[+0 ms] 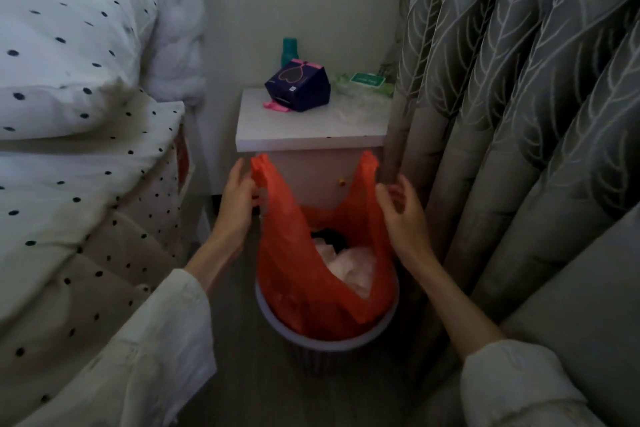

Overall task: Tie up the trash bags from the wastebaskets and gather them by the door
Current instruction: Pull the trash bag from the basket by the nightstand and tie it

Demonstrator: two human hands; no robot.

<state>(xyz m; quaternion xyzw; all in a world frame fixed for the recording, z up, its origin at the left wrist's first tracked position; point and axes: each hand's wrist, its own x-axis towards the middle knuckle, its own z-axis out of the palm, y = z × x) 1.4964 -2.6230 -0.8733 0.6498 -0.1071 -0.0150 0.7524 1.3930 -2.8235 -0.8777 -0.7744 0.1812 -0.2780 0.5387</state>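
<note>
You stand between the bed [69, 114] with its dotted bedding and the leaf-patterned curtain [519, 114], facing a white nightstand [311, 128] that carries a dark blue box [298, 85] and a teal bottle [290, 50]. On the floor below it sits the wastebasket [327, 340], and the orange trash bag [311, 274] is still seated inside it, with pale crumpled waste showing in its mouth. You are at the tying step: both handles are drawn up above the rim. Your left hand [237, 204] pinches the left handle, thumb and fingers closed on the plastic. Your right hand [401, 215] lies against the right handle with fingers spread and loosely bent; whether it truly grips is hard to tell. Next, I judge, you need a firm hold on the right, then cross the handles and knot them.
</note>
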